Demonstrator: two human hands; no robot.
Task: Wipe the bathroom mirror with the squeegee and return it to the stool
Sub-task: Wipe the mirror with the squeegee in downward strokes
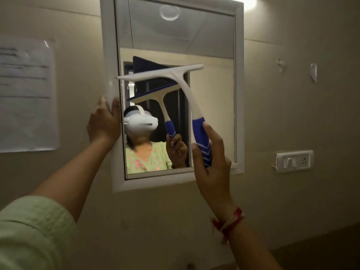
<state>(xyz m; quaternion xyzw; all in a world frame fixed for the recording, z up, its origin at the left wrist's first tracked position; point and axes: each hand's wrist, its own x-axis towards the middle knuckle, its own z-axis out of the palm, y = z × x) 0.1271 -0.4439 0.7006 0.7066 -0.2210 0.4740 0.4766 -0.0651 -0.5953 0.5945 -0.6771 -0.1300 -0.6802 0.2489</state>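
A white-framed mirror (238, 94) hangs on the beige wall. My right hand (212, 162) grips the blue handle of a white squeegee (181, 78), whose blade lies tilted across the middle of the glass, left end lower and reaching the left frame. My left hand (104, 123) rests on the mirror's left frame edge, fingers around it. The glass reflects the squeegee and a person in a headset. The stool is out of view.
A paper notice (27, 94) is taped to the wall at the left. A white switch and socket plate (294, 161) sits right of the mirror, with two small hooks (313, 72) above it. A ceiling light glows at the top.
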